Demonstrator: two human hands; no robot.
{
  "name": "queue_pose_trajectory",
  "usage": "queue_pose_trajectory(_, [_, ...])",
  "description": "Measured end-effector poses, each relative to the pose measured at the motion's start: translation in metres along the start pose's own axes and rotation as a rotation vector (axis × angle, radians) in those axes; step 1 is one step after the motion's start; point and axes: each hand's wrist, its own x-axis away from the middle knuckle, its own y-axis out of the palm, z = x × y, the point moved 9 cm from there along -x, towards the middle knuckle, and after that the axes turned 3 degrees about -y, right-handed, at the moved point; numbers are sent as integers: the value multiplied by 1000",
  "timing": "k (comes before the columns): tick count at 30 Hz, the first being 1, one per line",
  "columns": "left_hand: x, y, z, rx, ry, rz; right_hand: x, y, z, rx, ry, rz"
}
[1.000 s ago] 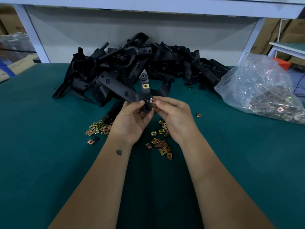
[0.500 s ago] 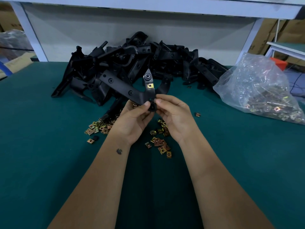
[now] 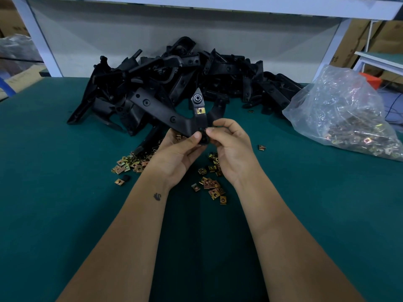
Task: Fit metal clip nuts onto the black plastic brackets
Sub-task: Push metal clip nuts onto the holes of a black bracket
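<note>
Both hands are up over the green table [image 3: 65, 214], meeting at the lower corner of one black plastic bracket [image 3: 162, 113]. The left hand [image 3: 174, 158] grips that corner, thumb curled over the front face, fingers wrapped behind. The right hand [image 3: 231, 149] pinches the same spot from the other side, thumb and forefinger tight on the bracket's bottom tab (whether a nut sits between those fingertips, I cannot tell). One brass-coloured clip nut [image 3: 200, 110] is already seated on the upright arm, just below the round boss at the pointed tip. The bracket's long arm slants up and to the left, off the table.

Behind it, against the back panel, lies the heap of black brackets [image 3: 218, 70]. Loose clip nuts [image 3: 212, 186] are scattered on the mat beneath the wrists, a second cluster [image 3: 128, 165] lies to the left, and a single nut [image 3: 262, 147] sits apart to the right. Far right, a clear plastic bag [image 3: 340, 112] full of more nuts slumps on the table.
</note>
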Motion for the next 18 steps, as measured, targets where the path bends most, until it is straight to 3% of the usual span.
queue_pose_trajectory(18, [2,0,-2,-50,-27,43,2,3,1,-4,26,-18])
